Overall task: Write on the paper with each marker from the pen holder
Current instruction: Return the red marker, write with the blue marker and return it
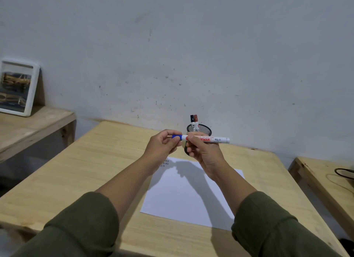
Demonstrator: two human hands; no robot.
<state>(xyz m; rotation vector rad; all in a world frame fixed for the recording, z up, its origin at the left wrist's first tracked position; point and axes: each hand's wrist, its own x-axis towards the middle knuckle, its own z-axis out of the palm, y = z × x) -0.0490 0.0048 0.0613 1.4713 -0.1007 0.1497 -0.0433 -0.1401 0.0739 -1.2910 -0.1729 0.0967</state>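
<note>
I hold a white marker (216, 139) with a blue cap (177, 136) level above the table. My left hand (162, 145) pinches the blue cap. My right hand (206, 153) grips the white barrel. Behind them stands a black mesh pen holder (204, 129) with a black-capped marker (192, 122) and a red-capped marker (196, 122) upright in it. A white sheet of paper (189, 195) lies on the wooden table (86, 170) below my hands, with small dark marks (165, 163) at its far left corner.
A white-framed picture (17, 87) leans on the wall on a wooden shelf (28, 126) at the left. Another wooden table (325, 180) with a dark cable (342, 172) stands at the right. The wall rises just behind the pen holder.
</note>
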